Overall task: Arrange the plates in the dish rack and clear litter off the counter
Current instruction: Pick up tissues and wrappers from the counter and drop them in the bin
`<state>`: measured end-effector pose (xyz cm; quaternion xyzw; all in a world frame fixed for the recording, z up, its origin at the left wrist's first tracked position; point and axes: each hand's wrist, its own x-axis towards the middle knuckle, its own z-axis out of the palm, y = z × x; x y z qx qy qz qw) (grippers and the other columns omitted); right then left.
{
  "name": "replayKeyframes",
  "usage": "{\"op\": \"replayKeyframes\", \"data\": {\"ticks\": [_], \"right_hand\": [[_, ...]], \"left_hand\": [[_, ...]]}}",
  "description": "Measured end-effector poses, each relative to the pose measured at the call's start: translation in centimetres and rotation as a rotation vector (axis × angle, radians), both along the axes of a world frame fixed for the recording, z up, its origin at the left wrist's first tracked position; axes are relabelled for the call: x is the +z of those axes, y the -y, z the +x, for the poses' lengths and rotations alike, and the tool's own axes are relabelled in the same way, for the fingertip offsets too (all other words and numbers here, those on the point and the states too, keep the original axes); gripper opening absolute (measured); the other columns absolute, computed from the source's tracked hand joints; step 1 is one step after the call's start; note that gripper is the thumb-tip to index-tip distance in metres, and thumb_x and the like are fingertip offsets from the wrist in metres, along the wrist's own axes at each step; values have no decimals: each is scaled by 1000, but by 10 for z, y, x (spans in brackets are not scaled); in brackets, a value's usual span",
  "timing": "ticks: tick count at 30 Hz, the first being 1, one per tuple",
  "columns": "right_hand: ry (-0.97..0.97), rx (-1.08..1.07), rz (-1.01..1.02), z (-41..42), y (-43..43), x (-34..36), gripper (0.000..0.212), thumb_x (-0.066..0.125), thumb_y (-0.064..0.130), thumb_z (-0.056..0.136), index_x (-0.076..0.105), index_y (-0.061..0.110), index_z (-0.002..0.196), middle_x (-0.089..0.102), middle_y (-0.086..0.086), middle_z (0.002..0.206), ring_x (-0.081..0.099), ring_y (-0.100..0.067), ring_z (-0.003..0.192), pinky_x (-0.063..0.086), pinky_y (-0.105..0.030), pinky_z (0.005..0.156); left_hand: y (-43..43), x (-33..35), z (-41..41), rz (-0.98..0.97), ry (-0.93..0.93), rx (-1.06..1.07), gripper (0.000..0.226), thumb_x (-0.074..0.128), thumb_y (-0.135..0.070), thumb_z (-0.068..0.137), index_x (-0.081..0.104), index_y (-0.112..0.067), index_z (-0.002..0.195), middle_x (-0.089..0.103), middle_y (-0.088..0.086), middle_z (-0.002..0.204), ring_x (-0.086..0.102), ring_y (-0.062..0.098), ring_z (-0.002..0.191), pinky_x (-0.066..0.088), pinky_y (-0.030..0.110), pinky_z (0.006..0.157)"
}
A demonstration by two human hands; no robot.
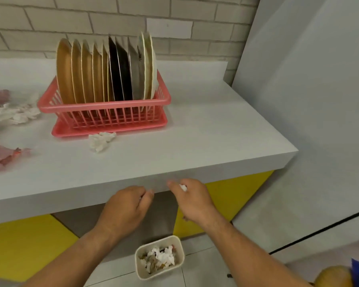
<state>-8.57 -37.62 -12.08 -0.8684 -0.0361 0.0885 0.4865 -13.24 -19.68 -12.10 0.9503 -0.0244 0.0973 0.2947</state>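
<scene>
Right hand point(193, 200) pinches a tissue scrap point(183, 187) above the bin point(137, 264); left hand point(126, 206) curled, contents unclear.

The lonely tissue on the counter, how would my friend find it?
Find the pink dish rack on the white counter. Just in front of it lies one crumpled white tissue. It sits alone, unlike the tissue pile at the left edge.

Both bare forearms reach forward, hands side by side.
The left hand point(126, 206) is palm-down, fingers curled to the thumb; the right hand point(192, 198) curls its fingers round a small white crumpled paper scrap point(183, 187).
</scene>
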Motion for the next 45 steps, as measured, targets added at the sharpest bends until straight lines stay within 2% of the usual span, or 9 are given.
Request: {"op": "replayKeyframes", "data": {"ticks": [4, 9, 14, 20, 28, 34, 40, 42, 45], "right_hand": [[-28, -123, 46, -4, 11, -25, 38, 38, 39, 83, 38, 21, 51, 33, 9, 42, 33, -8, 40, 53, -50, 50], [-140, -332, 138, -22, 8, -104, 19, 37, 28, 74, 33, 25, 56, 31, 9, 55, 26, -8, 51, 27, -33, 53], [-525, -539, 325, -42, -1, -225, 20, 41, 25, 86, 41, 19, 66, 42, 1, 54, 44, -11, 45, 35, -19, 44], [-608, -637, 276, -48, -2, -381, 17, 37, 17, 88, 49, 22, 79, 51, -4, 69, 51, -15, 54, 32, -13, 30], [-602, -522, 311, -45, 0, -530, 16, 51, 15, 93, 65, 23, 89, 71, 0, 80, 68, -16, 70, 50, -29, 57], [-307, -586, 191, -12, -9, -557, 13, 59, 18, 91, 60, 22, 104, 65, 5, 84, 60, -8, 70, 44, -12, 48], [-351, -114, -134, -1, -24, -579, 48, 67, 15, 88, 51, 18, 133, 60, -4, 122, 59, -23, 109, 49, -39, 95], [-407, -74, -233, -2, -20, -577, 60, 68, 17, 88, 42, 17, 142, 52, -3, 138, 52, -21, 122, 39, -30, 106], [-375, -102, -303, -7, -8, -544, 46, 64, 25, 91, 53, 20, 135, 60, -6, 129, 56, -16, 107, 38, -19, 87]], "left_hand": [[5, -30, -4, -23, -94, 10, 40, 38, -43, 93, 41, -25, 58, 48, -5, 57, 47, 10, 56, 36, 30, 52], [0, -104, -12, -83, -282, -26, 26, 35, -38, 86, 50, -23, 70, 55, -7, 73, 53, 12, 71, 46, 34, 67], [-19, -233, -32, -94, -535, -119, 8, 41, -21, 91, 46, -28, 90, 52, -4, 101, 52, 15, 90, 40, 27, 79], [-33, -400, -35, 27, -765, -195, 41, 41, -13, 93, 37, -18, 134, 38, 2, 138, 45, 19, 118, 34, 22, 97], [-1, -563, 10, 173, -922, -287, 66, 55, -17, 92, 19, -18, 148, 35, 7, 147, 44, 25, 128, 38, 35, 105], [-11, -584, 14, 198, -800, -228, 66, 53, -32, 94, 20, -21, 150, 19, 3, 157, 29, 23, 139, 32, 37, 110], [-30, -563, -10, 75, -605, -175, 49, 49, -38, 93, 40, -26, 140, 39, -8, 142, 42, 16, 125, 39, 32, 102], [-34, -552, -16, 69, -603, -167, 50, 49, -41, 93, 38, -28, 140, 37, -10, 141, 42, 15, 126, 39, 34, 102], [-38, -520, -20, 38, -581, -122, 53, 50, -44, 92, 38, -30, 141, 39, -9, 140, 42, 15, 125, 39, 32, 102]]}}
